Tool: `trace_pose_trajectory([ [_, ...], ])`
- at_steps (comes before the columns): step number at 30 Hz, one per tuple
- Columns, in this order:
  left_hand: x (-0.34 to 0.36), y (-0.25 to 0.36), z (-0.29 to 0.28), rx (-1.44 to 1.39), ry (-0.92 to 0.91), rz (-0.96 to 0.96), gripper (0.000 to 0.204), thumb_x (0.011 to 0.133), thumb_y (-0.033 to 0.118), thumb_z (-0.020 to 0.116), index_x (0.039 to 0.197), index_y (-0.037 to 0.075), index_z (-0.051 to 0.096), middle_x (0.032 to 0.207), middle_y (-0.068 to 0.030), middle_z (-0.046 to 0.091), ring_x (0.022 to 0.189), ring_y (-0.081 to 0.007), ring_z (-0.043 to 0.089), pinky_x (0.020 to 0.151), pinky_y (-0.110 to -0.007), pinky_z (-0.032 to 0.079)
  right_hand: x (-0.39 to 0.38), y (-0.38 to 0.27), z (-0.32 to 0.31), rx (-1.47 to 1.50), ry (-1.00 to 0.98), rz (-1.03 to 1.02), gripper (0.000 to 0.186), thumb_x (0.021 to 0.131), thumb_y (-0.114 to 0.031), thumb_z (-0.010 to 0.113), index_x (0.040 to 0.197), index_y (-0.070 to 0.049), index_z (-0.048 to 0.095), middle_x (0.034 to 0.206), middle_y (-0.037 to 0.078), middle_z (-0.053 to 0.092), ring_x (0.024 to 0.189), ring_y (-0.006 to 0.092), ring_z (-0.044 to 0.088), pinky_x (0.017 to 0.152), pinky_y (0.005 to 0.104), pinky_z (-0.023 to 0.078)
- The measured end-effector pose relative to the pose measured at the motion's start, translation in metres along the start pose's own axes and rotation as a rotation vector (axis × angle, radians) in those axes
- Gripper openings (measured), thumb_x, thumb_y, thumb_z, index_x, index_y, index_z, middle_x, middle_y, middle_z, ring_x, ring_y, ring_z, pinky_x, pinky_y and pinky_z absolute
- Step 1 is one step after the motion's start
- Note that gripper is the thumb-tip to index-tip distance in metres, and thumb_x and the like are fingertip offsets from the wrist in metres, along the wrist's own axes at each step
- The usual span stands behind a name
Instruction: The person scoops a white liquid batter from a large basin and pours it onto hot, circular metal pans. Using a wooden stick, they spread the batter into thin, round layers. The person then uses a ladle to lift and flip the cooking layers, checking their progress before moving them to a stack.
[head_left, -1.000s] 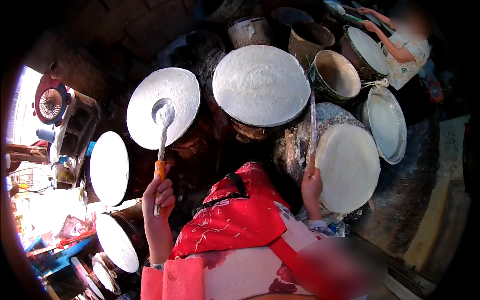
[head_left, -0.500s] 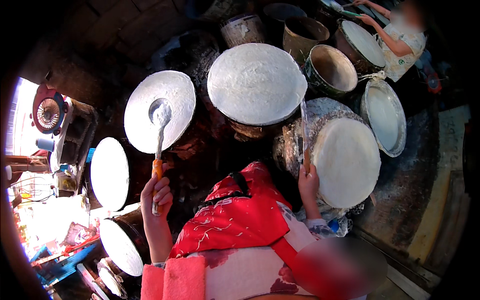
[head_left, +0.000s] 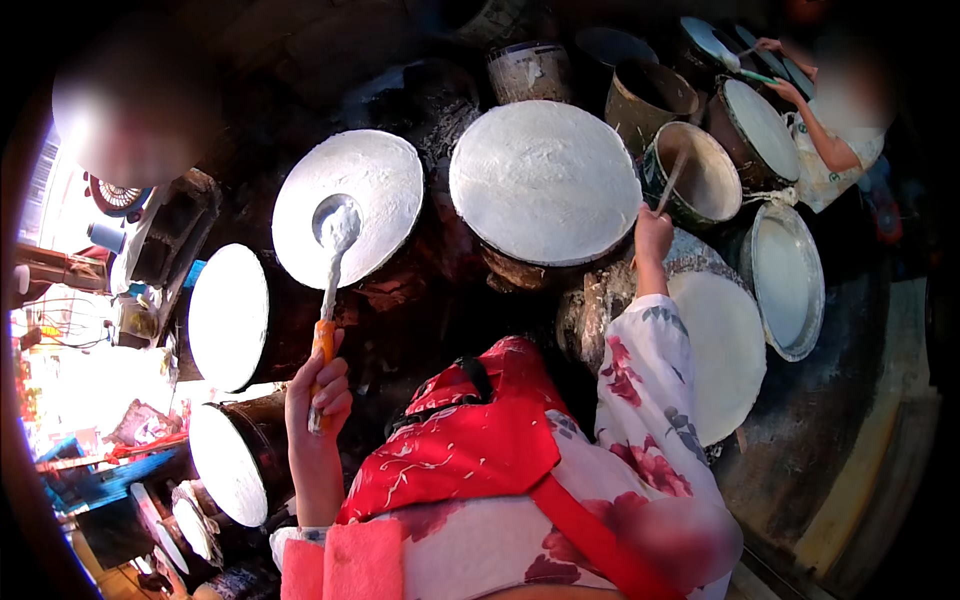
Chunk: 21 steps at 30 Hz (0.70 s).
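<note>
My left hand [head_left: 318, 395] is closed round the orange handle of a ladle [head_left: 329, 285]. The ladle's round bowl, with thick white paste in it, is over a round white surface [head_left: 385, 175] at the left. My right hand [head_left: 652, 238] is closed on a thin stick-like tool [head_left: 676, 176], blurred at its far end, which points up toward an open bucket [head_left: 724, 178]. That hand is beside the right edge of a large round vessel topped with white paste [head_left: 545, 185]. Whether the tool touches the bucket, I cannot tell.
More white-topped round vessels stand at the left [head_left: 228, 318] and right [head_left: 715, 355]. A metal basin [head_left: 785, 275] holds white liquid. Another person's hand [head_left: 787, 90] grips a green-handled tool at the far right. A fan [head_left: 118, 196] is at the left.
My right hand has moved up and away with the tool, from beside the right white vessel to the big middle vessel's edge. The left hand still holds the ladle; the whole view has shifted slightly.
</note>
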<state>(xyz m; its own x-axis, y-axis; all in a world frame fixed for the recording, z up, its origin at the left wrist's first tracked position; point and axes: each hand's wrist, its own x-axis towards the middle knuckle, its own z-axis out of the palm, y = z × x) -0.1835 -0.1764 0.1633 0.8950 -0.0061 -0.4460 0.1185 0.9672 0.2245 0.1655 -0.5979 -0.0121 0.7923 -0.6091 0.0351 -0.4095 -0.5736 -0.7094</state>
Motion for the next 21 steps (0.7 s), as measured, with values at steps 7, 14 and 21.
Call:
trace_pose_trajectory([
  [7, -0.021, 0.004, -0.016, -0.044, 0.048, 0.070, 0.039, 0.098, 0.015, 0.038, 0.134, 0.001, 0.036, 0.067, 0.0017, 0.033, 0.044, -0.0069, 0.035, 0.040, -0.022, 0.031, 0.044, 0.012, 0.018, -0.061, -0.185, -0.136, 0.044, 0.080, -0.044, 0.062, 0.090, -0.001, 0.066, 0.091, 0.023, 0.065, 0.092, 0.0393, 0.061, 0.080, 0.0453, 0.047],
  [14, -0.035, 0.018, -0.022, -0.003, 0.071, 0.088, 0.039, 0.097, 0.016, 0.040, 0.134, 0.001, 0.036, 0.066, 0.0021, 0.033, 0.044, -0.0065, 0.035, 0.040, -0.022, 0.031, 0.060, 0.007, 0.036, -0.080, -0.290, -0.037, 0.046, 0.076, -0.038, 0.060, 0.096, 0.003, 0.063, 0.091, 0.023, 0.066, 0.090, 0.0376, 0.063, 0.078, 0.0446, 0.048],
  [21, -0.038, 0.040, -0.027, 0.040, 0.055, 0.064, 0.038, 0.098, 0.017, 0.040, 0.132, 0.000, 0.038, 0.065, 0.0024, 0.033, 0.044, -0.0059, 0.034, 0.039, -0.021, 0.031, 0.001, -0.073, 0.002, 0.226, -0.215, -0.485, 0.029, 0.078, -0.025, 0.057, 0.089, 0.001, 0.062, 0.078, 0.016, 0.065, 0.074, 0.0292, 0.063, 0.069, 0.0388, 0.049],
])
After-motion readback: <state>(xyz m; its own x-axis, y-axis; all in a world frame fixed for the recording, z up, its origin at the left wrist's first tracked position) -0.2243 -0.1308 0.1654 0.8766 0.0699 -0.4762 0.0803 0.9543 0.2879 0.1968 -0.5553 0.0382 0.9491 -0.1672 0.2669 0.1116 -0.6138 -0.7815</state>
